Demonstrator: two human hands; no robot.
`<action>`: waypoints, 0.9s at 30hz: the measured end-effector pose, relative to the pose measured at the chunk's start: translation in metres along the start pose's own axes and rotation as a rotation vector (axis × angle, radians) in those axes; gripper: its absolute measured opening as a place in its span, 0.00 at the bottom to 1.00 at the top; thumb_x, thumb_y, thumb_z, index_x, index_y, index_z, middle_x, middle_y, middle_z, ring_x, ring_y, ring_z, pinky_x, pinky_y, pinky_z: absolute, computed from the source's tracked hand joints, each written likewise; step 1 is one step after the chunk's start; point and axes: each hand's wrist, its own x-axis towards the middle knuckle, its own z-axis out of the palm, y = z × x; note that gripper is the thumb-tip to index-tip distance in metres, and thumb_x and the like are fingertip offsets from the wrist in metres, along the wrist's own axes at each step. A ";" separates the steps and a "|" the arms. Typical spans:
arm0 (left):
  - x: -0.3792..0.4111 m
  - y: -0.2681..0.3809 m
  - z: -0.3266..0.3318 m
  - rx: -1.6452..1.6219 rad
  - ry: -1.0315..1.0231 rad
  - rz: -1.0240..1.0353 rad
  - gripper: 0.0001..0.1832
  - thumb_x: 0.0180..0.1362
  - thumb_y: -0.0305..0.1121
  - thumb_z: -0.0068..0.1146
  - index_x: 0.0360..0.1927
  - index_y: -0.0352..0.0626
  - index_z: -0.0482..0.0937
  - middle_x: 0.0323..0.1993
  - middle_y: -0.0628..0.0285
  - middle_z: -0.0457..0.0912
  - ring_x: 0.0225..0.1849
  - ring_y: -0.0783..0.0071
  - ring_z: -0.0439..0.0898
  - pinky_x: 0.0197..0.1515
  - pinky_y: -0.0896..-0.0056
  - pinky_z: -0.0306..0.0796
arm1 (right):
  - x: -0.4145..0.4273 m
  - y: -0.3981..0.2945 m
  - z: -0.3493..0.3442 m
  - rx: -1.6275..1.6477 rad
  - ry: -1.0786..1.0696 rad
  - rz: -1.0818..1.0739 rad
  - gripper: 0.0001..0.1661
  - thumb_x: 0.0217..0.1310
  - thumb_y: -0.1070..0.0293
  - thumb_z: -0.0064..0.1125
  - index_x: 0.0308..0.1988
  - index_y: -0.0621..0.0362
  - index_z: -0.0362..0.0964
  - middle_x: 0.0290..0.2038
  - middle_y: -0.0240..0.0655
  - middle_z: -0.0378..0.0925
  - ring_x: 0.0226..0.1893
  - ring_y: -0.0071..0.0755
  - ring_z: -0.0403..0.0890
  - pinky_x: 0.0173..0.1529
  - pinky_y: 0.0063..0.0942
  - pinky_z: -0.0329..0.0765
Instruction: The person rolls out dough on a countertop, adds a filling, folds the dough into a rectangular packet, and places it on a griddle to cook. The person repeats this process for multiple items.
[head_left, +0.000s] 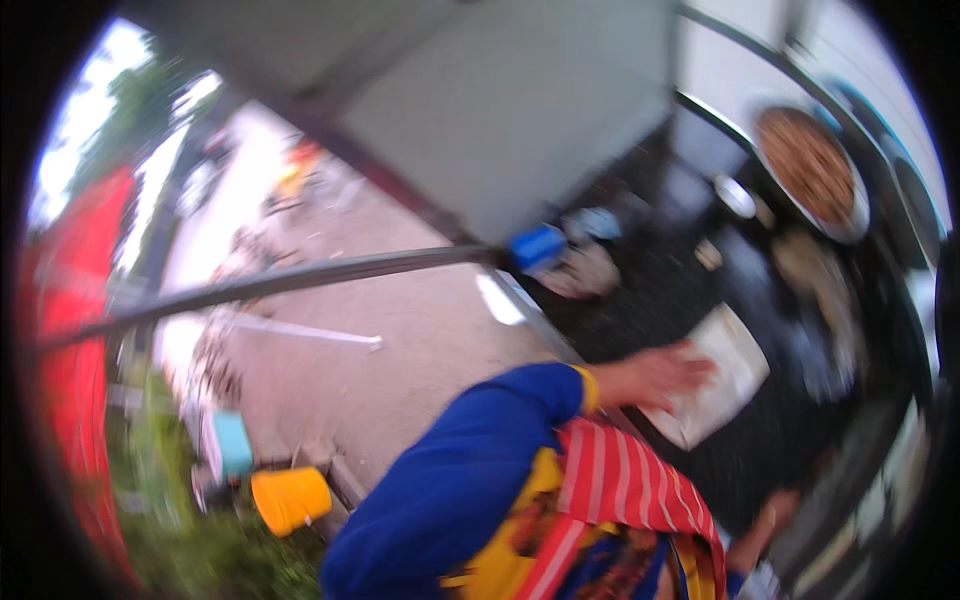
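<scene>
My left hand (664, 375), reaching out of a blue sleeve with a yellow cuff, lies over a flat cream-coloured sheet or packet (716, 382). Its fingers look extended and spread, though motion blurs them. The sheet or packet rests on a dark countertop (637, 315). Low on the right, my right hand (784, 510) is a smear beside the counter's near part; whether it holds anything cannot be made out. A red-and-white striped apron (630, 480) covers my front.
A large white bowl of brown food (806, 169) stands at the counter's far right. A blue container (538, 249) sits by a pale bundle (581, 270) at the corner. A metal bar (337, 277) crosses over the pinkish ground (420, 330). A yellow bucket (291, 501) is lower left.
</scene>
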 end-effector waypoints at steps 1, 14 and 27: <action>-0.019 -0.001 0.016 -0.455 0.049 -0.058 0.39 0.68 0.58 0.40 0.77 0.49 0.54 0.79 0.59 0.46 0.81 0.67 0.40 0.78 0.45 0.28 | 0.002 -0.009 -0.005 0.124 0.027 -0.060 0.11 0.61 0.65 0.54 0.38 0.62 0.74 0.31 0.44 0.79 0.30 0.47 0.83 0.34 0.43 0.78; 0.081 -0.061 -0.018 -0.143 0.228 -0.483 0.35 0.67 0.42 0.47 0.75 0.41 0.56 0.78 0.55 0.48 0.80 0.59 0.44 0.78 0.47 0.33 | -0.093 -0.205 -0.168 0.770 -0.113 -0.682 0.29 0.50 0.75 0.67 0.54 0.51 0.71 0.49 0.39 0.78 0.52 0.47 0.77 0.57 0.40 0.73; 0.142 -0.098 0.021 0.068 0.024 -0.627 0.33 0.67 0.41 0.45 0.74 0.41 0.58 0.78 0.53 0.49 0.79 0.60 0.45 0.76 0.41 0.35 | -0.039 -0.288 -0.139 0.350 0.153 -0.508 0.31 0.72 0.56 0.45 0.69 0.56 0.60 0.73 0.44 0.55 0.75 0.53 0.48 0.74 0.56 0.47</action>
